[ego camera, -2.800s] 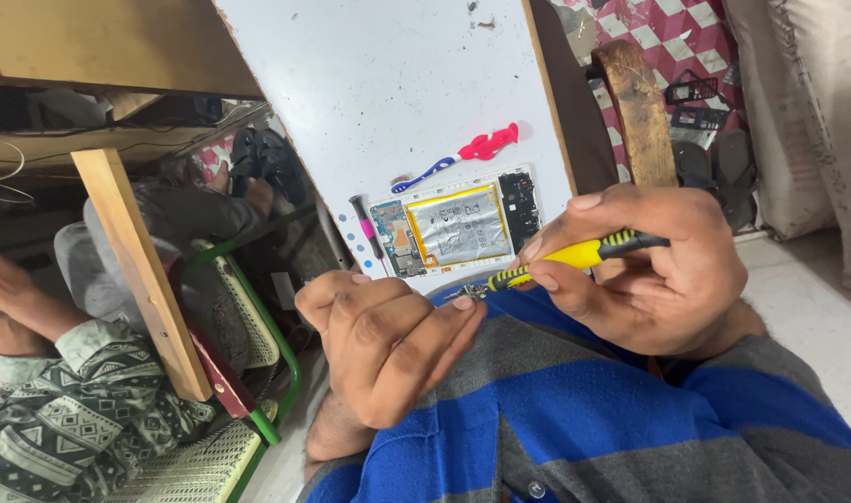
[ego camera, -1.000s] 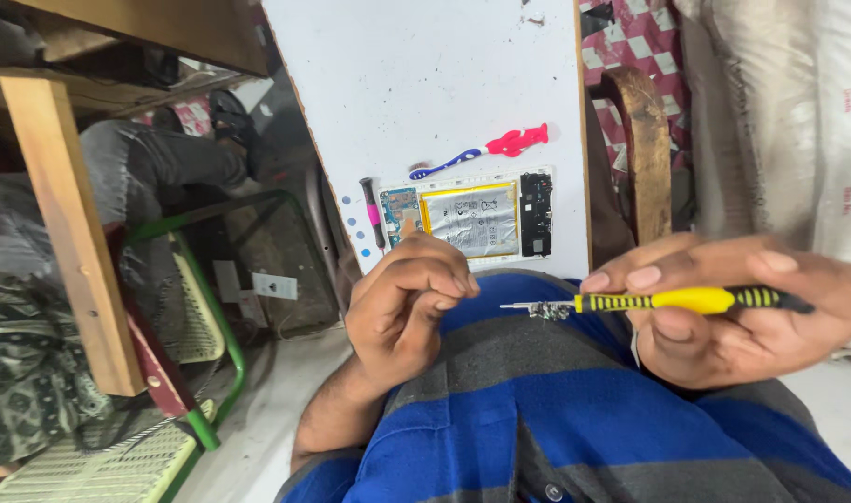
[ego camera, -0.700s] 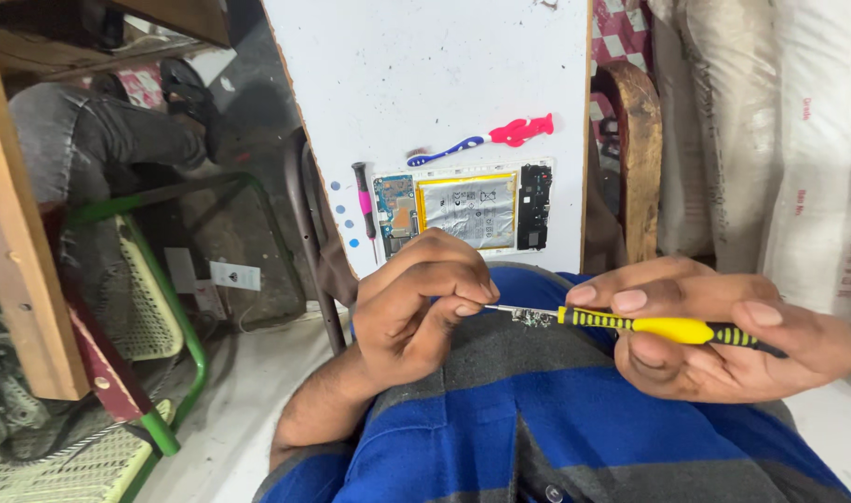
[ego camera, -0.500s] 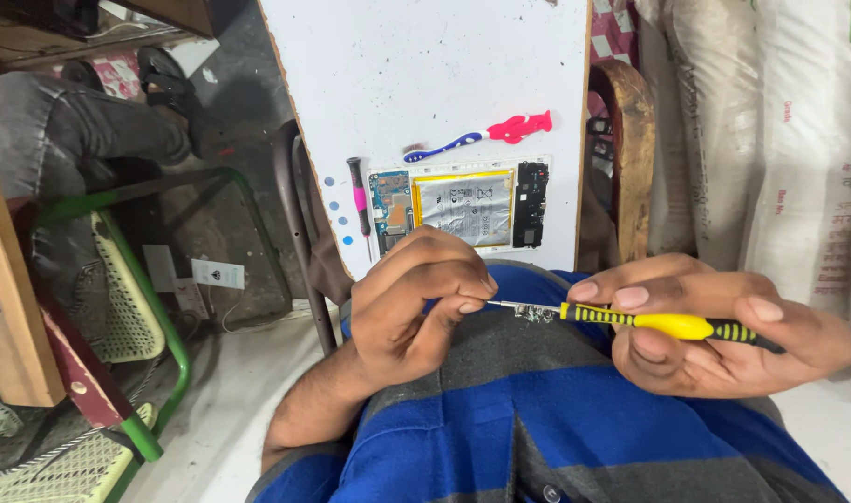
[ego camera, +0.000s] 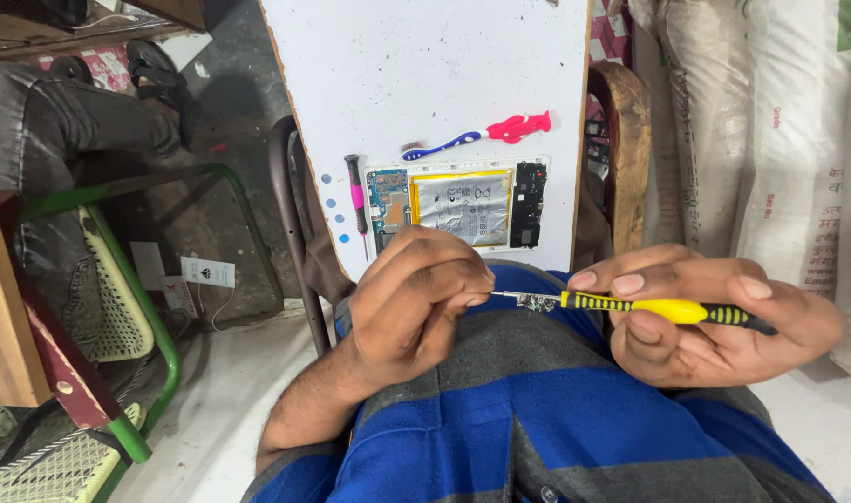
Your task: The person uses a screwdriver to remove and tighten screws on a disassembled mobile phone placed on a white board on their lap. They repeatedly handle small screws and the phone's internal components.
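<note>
A slip could drop whatever tiny part I pinch at the tip of my yellow-and-black screwdriver [ego camera: 663,308]; I cannot see it. My right hand [ego camera: 714,321] grips the handle over my lap, off the white board's [ego camera: 425,84] near edge. My left hand's [ego camera: 411,307] fingertips [ego camera: 476,284] close on the tip.

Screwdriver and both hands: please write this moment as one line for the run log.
right hand: holds yellow screwdriver level | left hand: fingers pinch at its tip | opened phone: flat on white board
</note>
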